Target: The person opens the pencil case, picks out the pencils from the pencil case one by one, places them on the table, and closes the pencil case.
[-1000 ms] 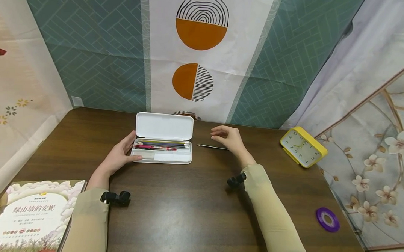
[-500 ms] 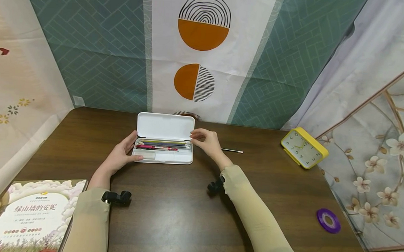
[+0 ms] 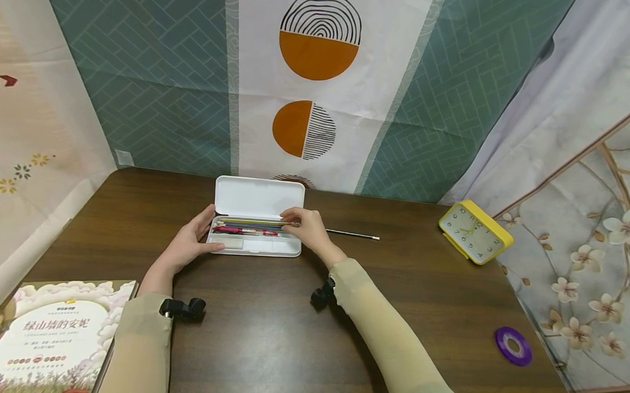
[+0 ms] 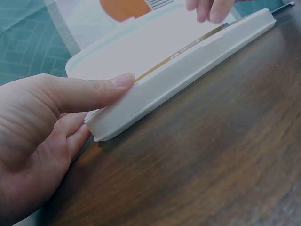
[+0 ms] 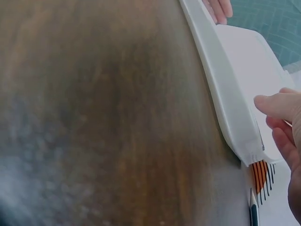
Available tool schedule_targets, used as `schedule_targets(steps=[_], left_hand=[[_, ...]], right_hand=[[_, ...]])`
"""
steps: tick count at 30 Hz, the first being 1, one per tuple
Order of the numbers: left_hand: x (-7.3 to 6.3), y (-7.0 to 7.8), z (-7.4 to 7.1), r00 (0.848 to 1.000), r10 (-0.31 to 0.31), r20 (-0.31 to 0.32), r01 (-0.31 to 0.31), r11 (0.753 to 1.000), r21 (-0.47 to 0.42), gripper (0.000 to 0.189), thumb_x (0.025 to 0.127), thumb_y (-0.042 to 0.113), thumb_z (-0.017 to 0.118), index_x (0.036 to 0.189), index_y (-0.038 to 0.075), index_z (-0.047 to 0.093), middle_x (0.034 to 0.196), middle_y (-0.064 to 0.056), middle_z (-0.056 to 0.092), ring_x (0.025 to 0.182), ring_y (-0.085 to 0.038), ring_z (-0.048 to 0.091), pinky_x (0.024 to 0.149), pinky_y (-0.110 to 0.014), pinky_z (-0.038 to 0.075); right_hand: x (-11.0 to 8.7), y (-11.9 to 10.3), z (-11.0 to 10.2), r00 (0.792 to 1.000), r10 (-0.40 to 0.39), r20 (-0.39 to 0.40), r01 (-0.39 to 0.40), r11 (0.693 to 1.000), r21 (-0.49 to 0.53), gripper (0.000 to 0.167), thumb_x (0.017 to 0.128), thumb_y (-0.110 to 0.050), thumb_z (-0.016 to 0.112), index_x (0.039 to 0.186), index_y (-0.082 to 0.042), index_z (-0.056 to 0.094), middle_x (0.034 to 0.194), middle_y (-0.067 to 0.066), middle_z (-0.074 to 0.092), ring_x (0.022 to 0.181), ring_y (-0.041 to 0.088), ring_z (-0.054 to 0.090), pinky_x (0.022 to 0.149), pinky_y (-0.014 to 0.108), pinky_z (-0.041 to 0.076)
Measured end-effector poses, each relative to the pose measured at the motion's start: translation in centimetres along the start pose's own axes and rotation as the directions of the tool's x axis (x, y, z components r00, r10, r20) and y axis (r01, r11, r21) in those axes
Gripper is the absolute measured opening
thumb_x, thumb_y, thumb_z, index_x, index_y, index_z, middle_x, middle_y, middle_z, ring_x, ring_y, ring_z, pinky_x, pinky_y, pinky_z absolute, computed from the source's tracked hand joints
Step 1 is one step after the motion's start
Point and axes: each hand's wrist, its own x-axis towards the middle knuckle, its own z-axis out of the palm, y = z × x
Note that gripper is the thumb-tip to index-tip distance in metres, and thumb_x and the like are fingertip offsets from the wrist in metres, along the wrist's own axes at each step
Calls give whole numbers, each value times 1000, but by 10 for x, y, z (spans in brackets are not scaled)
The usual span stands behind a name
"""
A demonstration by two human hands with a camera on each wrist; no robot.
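Note:
An open white pencil case [image 3: 259, 197] lies near the back of the table, its lid raised. Several pencils [image 3: 258, 223] and a red pen [image 3: 245, 231] lie inside. My left hand [image 3: 185, 240] holds its left end, thumb over the front rim and fingers round the side. My right hand [image 3: 305, 226] is over the right end of the tray, fingers bent beside the pencil ends. A yellow pencil [image 4: 176, 56] runs towards those fingertips in the left wrist view; whether they pinch it is unclear. A dark pencil [image 3: 352, 234] lies on the table right of the case.
A book [image 3: 55, 332] lies at the front left. A yellow clock [image 3: 474, 233] stands at the back right, with a purple tape roll [image 3: 513, 346] nearer the right edge. Curtains rise behind the brown table [image 3: 266, 335].
My right hand has moved left, from above the loose pencil to the case's right end, uncovering that pencil's eraser end. My left hand keeps its hold on the case.

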Motion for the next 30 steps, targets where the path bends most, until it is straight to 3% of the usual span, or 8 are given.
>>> schedule_targets(steps=[5, 12, 19, 30], left_hand=[[1, -4, 0, 1000, 5, -4, -5, 1000, 12, 105, 83, 11, 78, 158, 9, 5, 165, -12, 8, 151, -31, 11, 121, -42, 17], [1, -3, -1, 1000, 10, -1, -10, 1000, 6, 105, 84, 9, 77, 158, 9, 3, 165, -14, 7, 151, -32, 10, 120, -51, 15], [1, -3, 0, 1000, -3, -1, 3, 1000, 4, 105, 84, 8, 77, 158, 9, 3, 165, -14, 6, 151, -33, 10, 119, -52, 16], [2, -4, 0, 1000, 3, -1, -3, 1000, 5, 106, 83, 8, 77, 158, 9, 3, 165, -14, 7, 151, -33, 11, 120, -52, 15]], right_hand=[[3, 2, 0, 1000, 21, 19, -20, 999, -30, 23, 85, -6, 74, 108, -4, 71, 98, 10, 76, 92, 21, 72, 82, 25, 58], [4, 1, -1, 997, 59, 41, -57, 997, -52, 21, 87, -7, 73, 108, -4, 72, 98, 9, 76, 92, 20, 71, 82, 28, 58], [4, 4, 2, 996, 69, 57, -65, 996, -66, 22, 88, -8, 72, 109, -5, 72, 101, 9, 76, 95, 21, 71, 85, 29, 57], [7, 5, 3, 998, 33, 49, -28, 995, -101, 20, 87, -8, 73, 107, -4, 73, 98, 8, 76, 89, 19, 72, 78, 26, 58]])
